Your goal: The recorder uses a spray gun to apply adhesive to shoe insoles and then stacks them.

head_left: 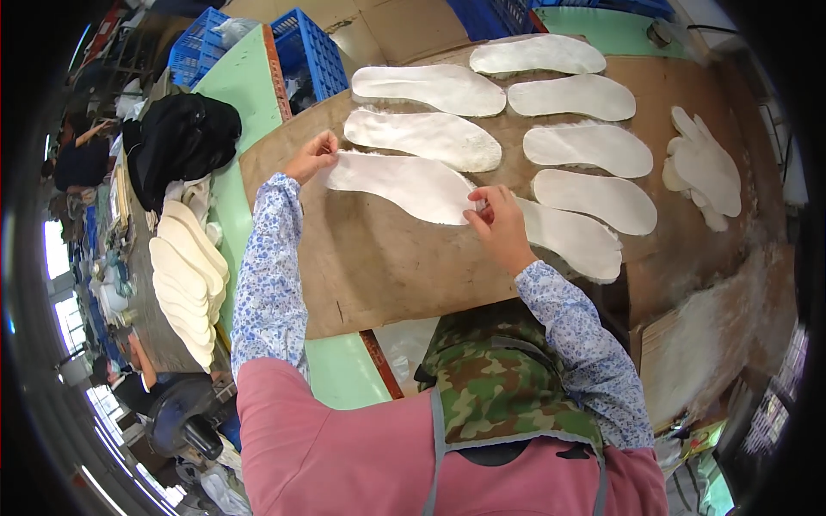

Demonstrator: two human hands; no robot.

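Note:
A white fleecy insole (400, 185) lies crosswise on the brown board (379, 275) in front of me. Thumb and fingers of my left hand (312, 158) pinch its left end. At its right end my right hand (502, 225) is closed on the edge. Part of another white insole (572, 241) is covered by my right hand. Beyond the held one, two more insoles (422, 139) lie in the left column. Several others (594, 202) form a second column to the right, their edges fuzzy.
An overlapping pile of insoles (705, 172) lies on the board's far right. Cream insoles (191, 279) are stacked in a fan at left, near a black cloth (185, 142). Blue crates (310, 56) stand behind the green table (241, 95). A fan (198, 421) is at lower left; other people are further left.

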